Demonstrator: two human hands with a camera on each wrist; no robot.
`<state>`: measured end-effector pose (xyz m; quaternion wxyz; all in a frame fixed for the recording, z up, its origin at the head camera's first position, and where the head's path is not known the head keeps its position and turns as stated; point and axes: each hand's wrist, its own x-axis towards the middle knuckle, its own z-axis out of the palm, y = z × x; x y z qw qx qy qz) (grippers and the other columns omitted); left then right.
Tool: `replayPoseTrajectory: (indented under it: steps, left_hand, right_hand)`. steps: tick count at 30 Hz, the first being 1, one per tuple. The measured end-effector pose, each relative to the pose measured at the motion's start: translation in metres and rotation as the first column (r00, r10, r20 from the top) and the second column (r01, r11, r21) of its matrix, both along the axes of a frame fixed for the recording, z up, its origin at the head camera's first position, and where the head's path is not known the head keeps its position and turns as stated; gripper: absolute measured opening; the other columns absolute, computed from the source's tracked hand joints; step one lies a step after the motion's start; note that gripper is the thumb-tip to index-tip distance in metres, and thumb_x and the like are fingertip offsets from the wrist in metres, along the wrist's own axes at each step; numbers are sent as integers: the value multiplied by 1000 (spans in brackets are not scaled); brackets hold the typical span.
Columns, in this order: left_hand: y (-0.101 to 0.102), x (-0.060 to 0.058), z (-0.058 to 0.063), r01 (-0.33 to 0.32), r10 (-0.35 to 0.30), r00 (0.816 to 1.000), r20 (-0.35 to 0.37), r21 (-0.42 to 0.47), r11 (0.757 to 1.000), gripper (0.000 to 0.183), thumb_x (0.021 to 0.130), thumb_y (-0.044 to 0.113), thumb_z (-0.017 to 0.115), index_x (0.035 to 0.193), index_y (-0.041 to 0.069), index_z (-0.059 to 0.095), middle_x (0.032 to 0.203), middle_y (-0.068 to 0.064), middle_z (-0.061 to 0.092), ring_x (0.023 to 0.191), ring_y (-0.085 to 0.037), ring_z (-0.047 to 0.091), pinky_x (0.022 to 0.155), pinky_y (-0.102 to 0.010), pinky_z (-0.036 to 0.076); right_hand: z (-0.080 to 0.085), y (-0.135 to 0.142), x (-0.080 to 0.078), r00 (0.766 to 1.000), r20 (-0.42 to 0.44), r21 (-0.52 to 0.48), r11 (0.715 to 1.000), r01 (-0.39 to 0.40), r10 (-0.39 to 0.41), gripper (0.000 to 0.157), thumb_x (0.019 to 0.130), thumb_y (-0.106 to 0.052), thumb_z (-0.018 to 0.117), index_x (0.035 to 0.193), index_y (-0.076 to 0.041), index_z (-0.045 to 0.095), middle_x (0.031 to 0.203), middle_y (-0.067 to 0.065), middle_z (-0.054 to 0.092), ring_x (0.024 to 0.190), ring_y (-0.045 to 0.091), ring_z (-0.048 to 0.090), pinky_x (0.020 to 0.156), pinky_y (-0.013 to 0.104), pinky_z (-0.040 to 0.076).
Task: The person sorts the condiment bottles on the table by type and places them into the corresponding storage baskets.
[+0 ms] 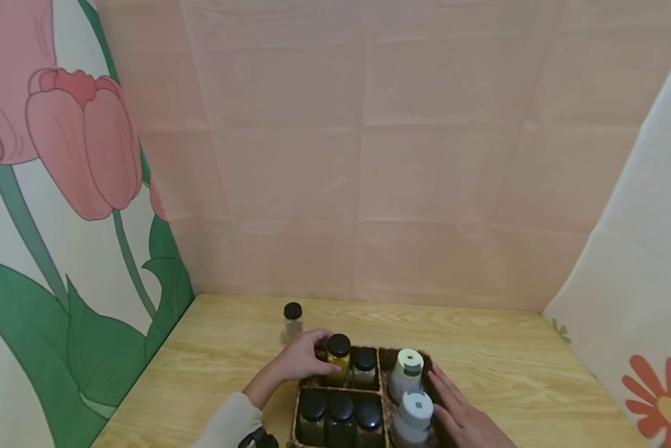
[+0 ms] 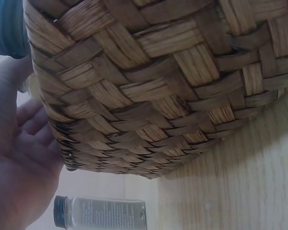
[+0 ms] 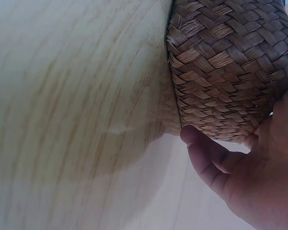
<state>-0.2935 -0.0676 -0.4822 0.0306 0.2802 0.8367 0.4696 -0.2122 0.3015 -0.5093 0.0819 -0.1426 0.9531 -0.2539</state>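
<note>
A woven basket [image 1: 381, 389] with divided compartments stands at the table's near side. At its back left compartment my left hand [image 1: 304, 356] holds a black-lidded spice jar [image 1: 338, 361] with yellow contents, thumb on the near side and fingers behind. Another black-lidded jar [image 1: 365, 368] sits beside it. My right hand [image 1: 461, 410] rests against the basket's right side with its fingers extended; in the right wrist view its fingertips [image 3: 188, 134] are at the lower edge of the woven wall [image 3: 225, 72]. Two white-capped bottles [image 1: 416, 407] stand in the right compartment.
Several dark-lidded jars [image 1: 341, 414] fill the front left compartment. Behind the basket to the left, a single black-lidded glass jar [image 1: 293, 320] stands on the wooden table [image 1: 481, 348]. A pink cloth [image 1: 358, 155] hangs along the table's back edge, with printed cloths at both sides.
</note>
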Motion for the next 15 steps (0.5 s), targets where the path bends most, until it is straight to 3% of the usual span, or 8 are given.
replayPoseTrajectory:
  steps: [8, 15]
  left_hand:
    - [1, -3, -1, -4, -1, 998, -57, -78, 997, 43, 78, 27, 89, 115, 19, 68, 98, 13, 69, 89, -3, 62, 80, -24, 52]
    - [3, -5, -1, 3, -9, 999, -53, -105, 994, 43, 77, 26, 89, 113, 17, 68, 96, 12, 68, 86, -3, 62, 78, -24, 52]
  right_hand:
    - [3, -2, 1, 999, 33, -21, 1000, 10, -9, 75, 104, -54, 45, 161, -9, 26, 169, 16, 16, 144, 42, 36, 101, 63, 46]
    - [3, -2, 2, 999, 40, -33, 999, 16, -15, 75, 104, -54, 46, 161, -9, 26, 169, 16, 15, 146, 42, 34, 103, 64, 44]
